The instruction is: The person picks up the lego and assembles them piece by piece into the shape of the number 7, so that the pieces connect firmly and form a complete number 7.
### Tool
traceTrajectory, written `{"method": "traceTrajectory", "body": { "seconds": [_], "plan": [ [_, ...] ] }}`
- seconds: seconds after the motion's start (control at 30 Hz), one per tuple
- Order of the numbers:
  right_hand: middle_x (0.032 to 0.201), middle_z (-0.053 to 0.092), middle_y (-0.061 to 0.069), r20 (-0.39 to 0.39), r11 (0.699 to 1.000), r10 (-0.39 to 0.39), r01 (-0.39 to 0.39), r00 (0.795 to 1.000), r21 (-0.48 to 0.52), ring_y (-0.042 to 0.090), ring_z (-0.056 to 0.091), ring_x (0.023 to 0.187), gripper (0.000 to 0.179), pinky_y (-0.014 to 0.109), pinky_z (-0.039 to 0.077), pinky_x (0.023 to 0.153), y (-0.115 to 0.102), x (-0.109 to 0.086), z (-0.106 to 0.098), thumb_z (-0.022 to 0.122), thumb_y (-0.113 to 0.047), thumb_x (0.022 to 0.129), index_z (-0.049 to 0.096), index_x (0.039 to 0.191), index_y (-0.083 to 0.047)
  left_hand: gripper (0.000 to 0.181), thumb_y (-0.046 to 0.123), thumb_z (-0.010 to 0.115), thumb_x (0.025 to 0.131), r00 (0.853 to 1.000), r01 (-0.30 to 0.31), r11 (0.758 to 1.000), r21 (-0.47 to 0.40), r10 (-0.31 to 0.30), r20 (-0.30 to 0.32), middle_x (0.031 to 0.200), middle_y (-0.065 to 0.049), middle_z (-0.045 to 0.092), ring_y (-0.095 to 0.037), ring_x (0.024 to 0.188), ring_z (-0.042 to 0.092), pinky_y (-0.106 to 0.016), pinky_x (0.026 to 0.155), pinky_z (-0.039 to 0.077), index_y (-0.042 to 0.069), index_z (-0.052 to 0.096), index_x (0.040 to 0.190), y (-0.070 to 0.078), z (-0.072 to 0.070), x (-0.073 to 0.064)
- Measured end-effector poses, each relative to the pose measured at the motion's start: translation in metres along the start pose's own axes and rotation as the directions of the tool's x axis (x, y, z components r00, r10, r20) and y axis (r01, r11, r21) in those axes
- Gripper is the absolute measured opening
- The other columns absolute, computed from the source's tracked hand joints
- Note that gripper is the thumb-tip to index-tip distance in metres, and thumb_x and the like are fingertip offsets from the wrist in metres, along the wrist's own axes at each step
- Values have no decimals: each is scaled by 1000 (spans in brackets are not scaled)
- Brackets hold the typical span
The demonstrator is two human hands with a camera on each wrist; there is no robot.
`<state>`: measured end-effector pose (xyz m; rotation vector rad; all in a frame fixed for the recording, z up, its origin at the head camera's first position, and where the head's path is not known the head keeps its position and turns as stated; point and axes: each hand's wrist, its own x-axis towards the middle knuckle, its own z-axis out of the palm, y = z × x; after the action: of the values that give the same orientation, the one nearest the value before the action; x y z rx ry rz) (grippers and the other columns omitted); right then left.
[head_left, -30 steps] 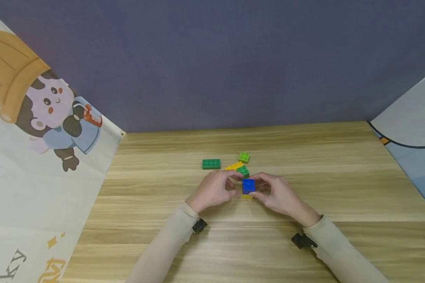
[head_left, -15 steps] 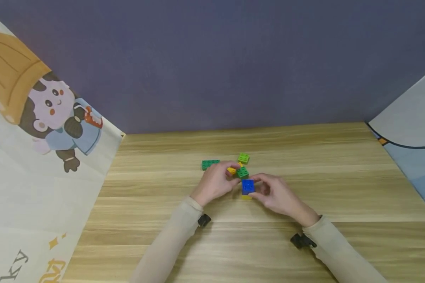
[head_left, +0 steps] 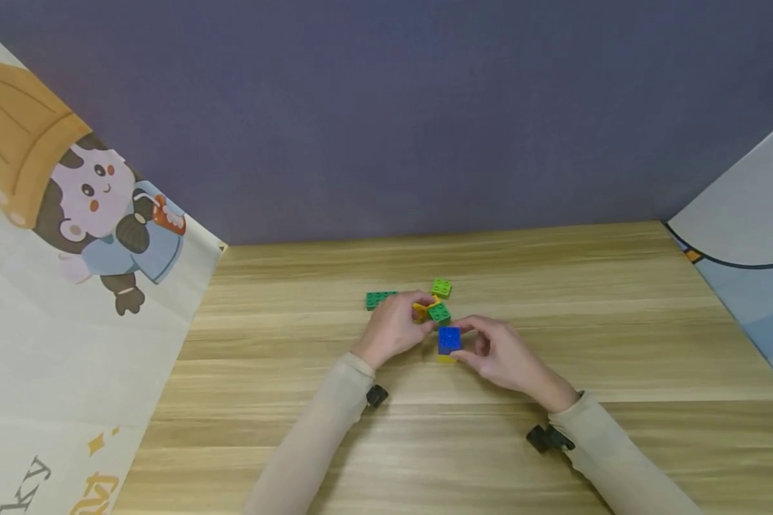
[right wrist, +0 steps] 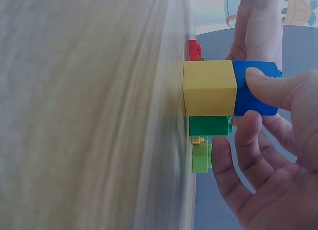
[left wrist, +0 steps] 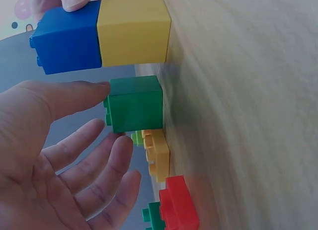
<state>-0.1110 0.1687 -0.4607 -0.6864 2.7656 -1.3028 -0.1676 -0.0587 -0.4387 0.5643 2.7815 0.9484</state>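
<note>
A square blue brick [head_left: 449,339] sits on a yellow brick [right wrist: 209,88]; together they form a small upright stack. My right hand [head_left: 505,354] holds the blue brick, its thumb flat on one side in the right wrist view. Left of the stack, my left hand [head_left: 396,325] has thumb and fingers around the top of a square green brick [left wrist: 135,104], the thumb tip right at its studded edge. Behind that brick lies a low yellow-orange brick [left wrist: 158,155], partly covered by the left fingers in the head view.
A lime green brick [head_left: 441,288] stands farther back. A long dark green brick [head_left: 380,299] is partly behind the left hand. The left wrist view shows a red brick [left wrist: 180,204], hidden from the head camera. A dark wall [head_left: 425,121] borders the wooden table [head_left: 554,286].
My left hand has moved away from the blue and yellow stack, up and over to the green brick, where thumb and fingers have come together. The right hand stays on the blue brick.
</note>
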Motion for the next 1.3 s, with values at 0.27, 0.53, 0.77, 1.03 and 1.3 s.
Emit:
{"method": "traceTrajectory", "body": {
  "seconds": [0.27, 0.53, 0.77, 1.03, 1.3],
  "plan": [
    [72, 61, -5, -7, 1000, 0, 0, 1000, 4, 2, 52, 61, 35, 22, 46, 53, 0, 0, 1, 86, -14, 90, 74, 122, -8, 41, 29, 82, 95, 1000, -19, 999, 28, 19, 1, 123, -1, 78, -13, 92, 71, -29, 77, 57, 17, 73, 133, 0, 7, 4],
    [73, 62, -5, -6, 1000, -9, 9, 1000, 10, 2, 52, 61, 36, 21, 46, 54, 1, 2, 0, 86, -13, 90, 74, 123, -6, 41, 28, 82, 95, 1000, -12, 998, 54, 12, -6, 112, 1, 79, -11, 79, 63, -26, 68, 50, 18, 72, 133, 0, 9, 6],
    [74, 64, -5, -8, 1000, -14, 14, 1000, 12, 2, 53, 62, 35, 22, 47, 54, 4, 2, 0, 86, -13, 91, 74, 123, -7, 42, 29, 81, 95, 1000, 1, 999, 48, -1, -8, 121, 0, 79, -10, 81, 65, -26, 73, 52, 18, 71, 134, -1, 10, 7],
    [76, 65, -5, -18, 1000, -24, 24, 1000, 12, 2, 54, 63, 36, 22, 49, 55, 6, 2, 1, 86, -13, 91, 74, 124, -7, 41, 30, 80, 97, 1000, -5, 1000, 15, 5, -5, 124, 0, 78, -14, 94, 71, -31, 81, 58, 18, 71, 136, -3, 11, 7],
    [75, 64, -5, -19, 1000, -23, 23, 1000, 14, 2, 54, 63, 35, 22, 48, 55, 7, 1, 0, 86, -13, 91, 74, 123, -8, 42, 29, 79, 98, 1000, 6, 1000, -28, -6, 3, 127, -1, 77, -16, 100, 73, -34, 86, 60, 19, 69, 138, -7, 11, 6]
  ]
}}
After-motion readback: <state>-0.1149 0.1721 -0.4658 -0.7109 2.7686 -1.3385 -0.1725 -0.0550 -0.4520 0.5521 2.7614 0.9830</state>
